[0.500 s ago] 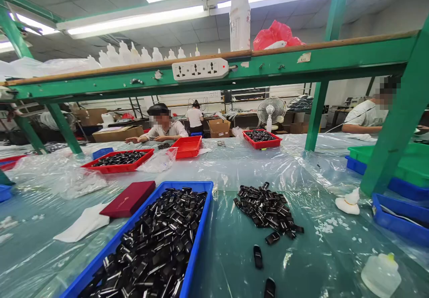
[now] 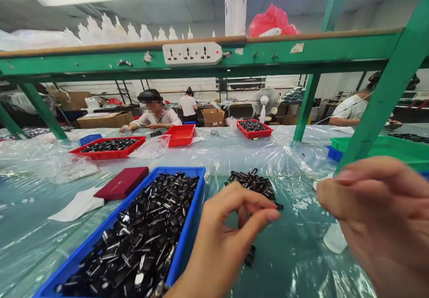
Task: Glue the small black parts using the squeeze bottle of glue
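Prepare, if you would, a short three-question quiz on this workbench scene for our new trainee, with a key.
1. True or false: the maroon box lies to the left of the large blue tray.
2. Multiple choice: which item is mounted on the front of the green beam?
A) a fan
B) a power strip
C) a red tray
3. Short answer: which of the camera wearer's hands partly hides the pile of black pieces?

Key: 1. True. 2. B. 3. The left hand.
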`<state>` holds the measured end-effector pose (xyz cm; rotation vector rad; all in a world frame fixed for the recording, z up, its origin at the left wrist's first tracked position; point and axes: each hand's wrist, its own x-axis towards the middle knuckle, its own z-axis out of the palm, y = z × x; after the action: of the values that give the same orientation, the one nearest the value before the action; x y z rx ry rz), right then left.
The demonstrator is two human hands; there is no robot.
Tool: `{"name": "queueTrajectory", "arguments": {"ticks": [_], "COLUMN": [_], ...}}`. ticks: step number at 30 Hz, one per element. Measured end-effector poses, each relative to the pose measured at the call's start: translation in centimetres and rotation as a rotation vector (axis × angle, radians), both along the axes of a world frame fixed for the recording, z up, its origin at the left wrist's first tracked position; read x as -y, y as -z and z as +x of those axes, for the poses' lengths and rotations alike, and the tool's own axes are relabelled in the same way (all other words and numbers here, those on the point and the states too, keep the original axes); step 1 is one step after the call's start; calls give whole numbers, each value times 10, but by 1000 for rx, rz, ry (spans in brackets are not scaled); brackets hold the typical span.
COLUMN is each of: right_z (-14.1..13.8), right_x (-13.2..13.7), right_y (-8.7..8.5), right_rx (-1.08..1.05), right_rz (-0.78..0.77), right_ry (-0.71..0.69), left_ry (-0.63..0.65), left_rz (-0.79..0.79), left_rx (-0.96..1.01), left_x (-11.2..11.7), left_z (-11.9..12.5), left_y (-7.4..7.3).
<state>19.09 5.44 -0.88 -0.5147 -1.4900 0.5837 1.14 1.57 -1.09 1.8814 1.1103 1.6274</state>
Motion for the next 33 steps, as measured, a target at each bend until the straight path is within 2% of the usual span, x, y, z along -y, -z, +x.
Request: {"name": "queueTrajectory", "arguments": {"ticks": [2,3,5,6,7,9,10,12,14,17,20,23,26,30,33], "right_z": [3,8,24,35,46,71,83,105,121,128,120,112,111,110,101], "right_x": [0,0,2,4,7,11,10,4,-9,-32,-48,-50,-44,-28,-4], "right_y": [15,26,55,71,88,118,131,151,163,172,174,171,164,156,156], "right_rx": [140,219,424,485,456,398,352,204,119,25,-2,-16,-49,-90,-189], "right_rz": [8,35,83,85,-2,-62,-91,-204,-419,-651,-862,-957,-992,-1036,-1051], "right_ry": [-56,-84,-114,-45,186,675,805,841,714,498,375,347,345,436,502], "left_ry": [22,-3,0,-4,-14,-73,-106,-144,-139,-91,-25,10,-11,-23,-54], "left_rz": [-165,-207,-251,-241,-226,-175,-149,-103,-79,-78,-88,-90,-75,46,159], "left_rx": [-140,-284,-433,-506,-567,-674,-709,-758,-781,-767,-700,-619,-612,-782,-963], "left_x": [-3,-3,-2,-2,-3,-7,-9,-15,-20,-23,-23,-20,-14,-5,-1], "left_z": [-1,-4,-10,-14,-18,-23,-24,-24,-22,-21,-23,-26,-28,-28,-25], "left_y": [28,44,77,92,108,136,148,169,182,188,185,181,180,178,176]}}
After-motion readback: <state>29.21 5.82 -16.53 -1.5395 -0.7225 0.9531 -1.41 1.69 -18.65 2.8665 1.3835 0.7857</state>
